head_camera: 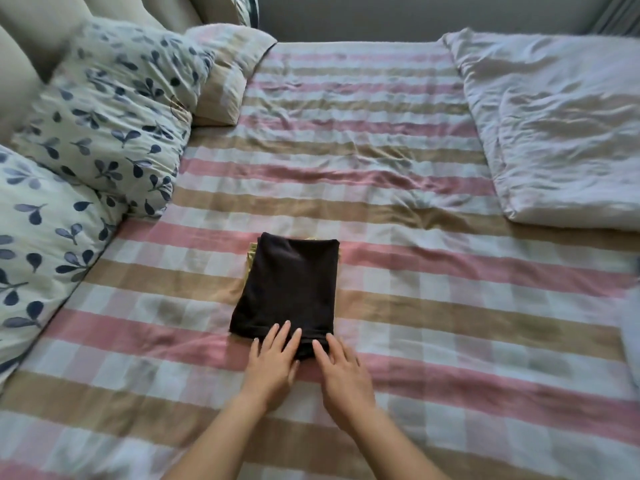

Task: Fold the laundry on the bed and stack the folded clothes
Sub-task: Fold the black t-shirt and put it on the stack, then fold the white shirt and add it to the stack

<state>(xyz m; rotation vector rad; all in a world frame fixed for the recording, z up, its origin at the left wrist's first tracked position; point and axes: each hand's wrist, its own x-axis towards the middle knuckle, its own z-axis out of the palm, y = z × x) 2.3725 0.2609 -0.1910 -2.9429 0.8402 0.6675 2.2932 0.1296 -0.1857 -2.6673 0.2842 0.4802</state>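
Note:
A folded black garment (291,289) lies in the middle of the bed on the pink, tan and white checked sheet (433,306). A yellowish folded piece (250,259) peeks out under its far left edge. My left hand (273,365) rests flat with spread fingers on the near edge of the black garment. My right hand (343,372) lies flat beside it, fingertips touching the garment's near right corner. Neither hand grips the cloth.
Two leaf-patterned pillows (104,109) and a checked pillow (228,71) lie along the left side. A pale folded duvet (561,126) covers the far right of the bed. A bluish cloth edge (632,327) shows at the right border.

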